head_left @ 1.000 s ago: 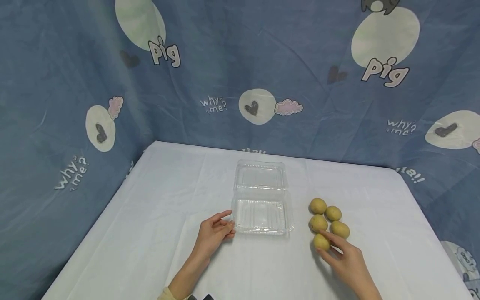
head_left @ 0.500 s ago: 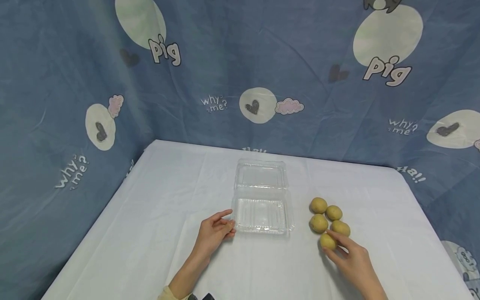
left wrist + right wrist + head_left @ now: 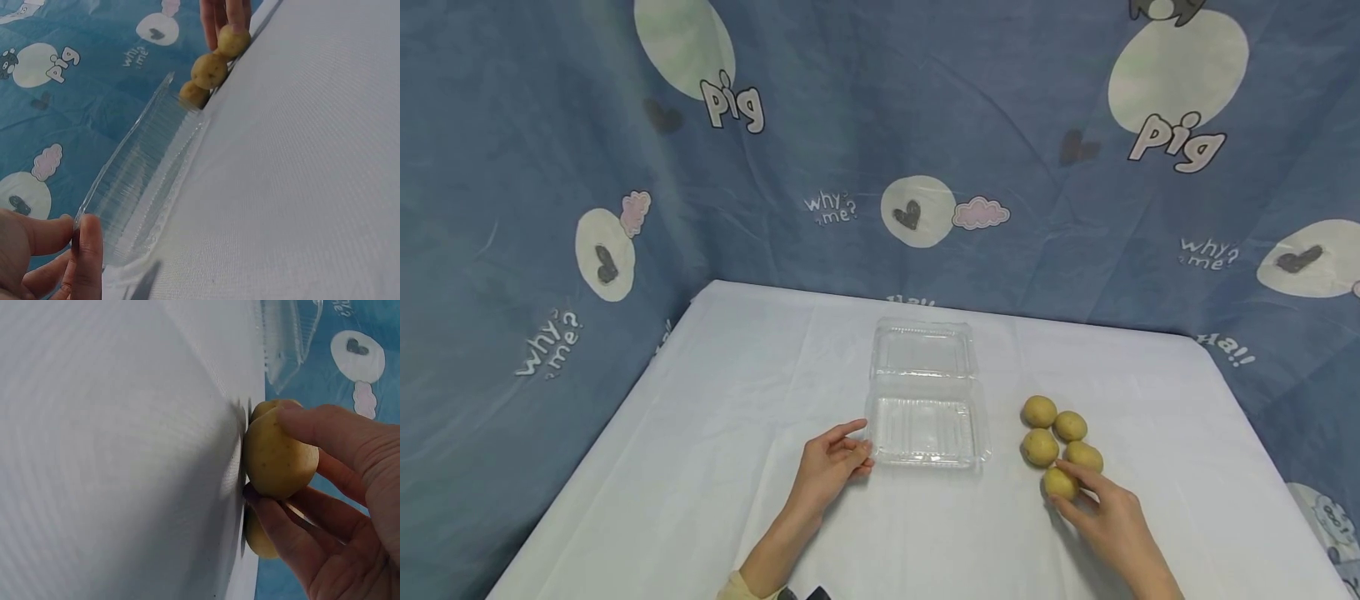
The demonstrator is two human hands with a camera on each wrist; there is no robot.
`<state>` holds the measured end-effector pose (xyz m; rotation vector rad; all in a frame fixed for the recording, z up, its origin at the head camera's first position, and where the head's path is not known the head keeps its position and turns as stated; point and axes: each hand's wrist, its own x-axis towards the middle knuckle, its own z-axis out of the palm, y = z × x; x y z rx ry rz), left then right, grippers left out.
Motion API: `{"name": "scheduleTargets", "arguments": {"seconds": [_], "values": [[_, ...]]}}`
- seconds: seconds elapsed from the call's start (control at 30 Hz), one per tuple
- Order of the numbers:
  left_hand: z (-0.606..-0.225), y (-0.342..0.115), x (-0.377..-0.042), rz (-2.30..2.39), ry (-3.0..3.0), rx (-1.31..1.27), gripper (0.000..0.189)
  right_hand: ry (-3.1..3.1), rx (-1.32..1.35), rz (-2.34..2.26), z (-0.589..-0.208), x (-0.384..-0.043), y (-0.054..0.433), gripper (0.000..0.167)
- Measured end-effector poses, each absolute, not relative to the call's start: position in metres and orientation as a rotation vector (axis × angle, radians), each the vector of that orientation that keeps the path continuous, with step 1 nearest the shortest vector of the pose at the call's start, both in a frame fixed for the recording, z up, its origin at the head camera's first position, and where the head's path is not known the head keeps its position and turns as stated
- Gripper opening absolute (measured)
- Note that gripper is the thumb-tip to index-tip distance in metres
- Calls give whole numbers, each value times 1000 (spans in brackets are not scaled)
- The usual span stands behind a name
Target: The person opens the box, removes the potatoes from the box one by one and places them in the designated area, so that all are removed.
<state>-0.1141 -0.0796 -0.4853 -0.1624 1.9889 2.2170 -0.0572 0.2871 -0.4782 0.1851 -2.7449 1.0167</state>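
Observation:
A clear plastic clamshell container [image 3: 925,427] lies on the white cloth with its lid folded back, away from me. My left hand [image 3: 829,467] pinches its left rim between thumb and fingers, as the left wrist view shows close up at the thin edge [image 3: 79,215]. To the right of the container, my right hand [image 3: 1108,517] grips the nearest small yellow potato [image 3: 278,456] between thumb and fingertips, low at the cloth. Several more potatoes [image 3: 1039,447] sit just beyond it in a tight cluster. Part of the gripped potato is hidden by my fingers.
White cloth [image 3: 685,467] covers the table. A blue printed curtain [image 3: 820,150] hangs behind it and along the sides. A small dark object [image 3: 817,593] shows by the left sleeve at the bottom edge.
My right hand has shifted the nearest potato a little to the right, closer under the right-hand potato of the cluster. My left hand and the container stay in place.

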Motion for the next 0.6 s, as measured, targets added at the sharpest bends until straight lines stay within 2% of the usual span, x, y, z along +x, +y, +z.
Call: {"name": "scheduleTargets", "arguments": {"seconds": [0.33,0.6], "values": [[-484,-79,-115,2224,1983,-161,45,-2743,172,989,-475,-56,287,44],[-483,-80,-114,2212,2017,-173,42,-2638,85,874,-456,-48,287,37]]}}
